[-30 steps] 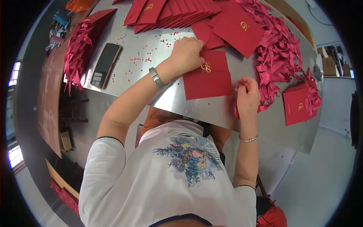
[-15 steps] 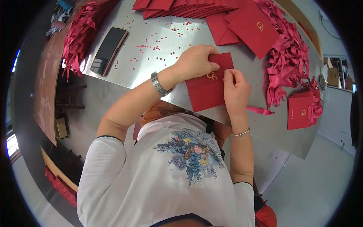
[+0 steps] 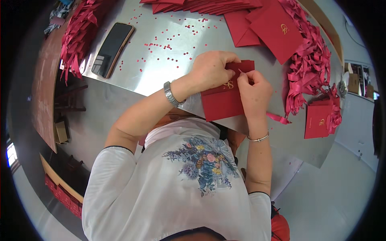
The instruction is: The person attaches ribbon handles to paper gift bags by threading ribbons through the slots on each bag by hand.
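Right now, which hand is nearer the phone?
Left. The left hand is right of the phone, apart from it; the right hand is farther right, over the red packet.

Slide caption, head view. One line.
Left-hand grip and right-hand grip at a red paper packet over a metal table, red ribbons heaped to the right.

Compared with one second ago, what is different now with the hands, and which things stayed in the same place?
The right hand was apart from the red packet, at its right side; it has moved left and away from the body, and its fingertips are now over the packet, close to the left hand. The left hand stays at the packet's upper part. The phone and ribbon pile remain on the table.
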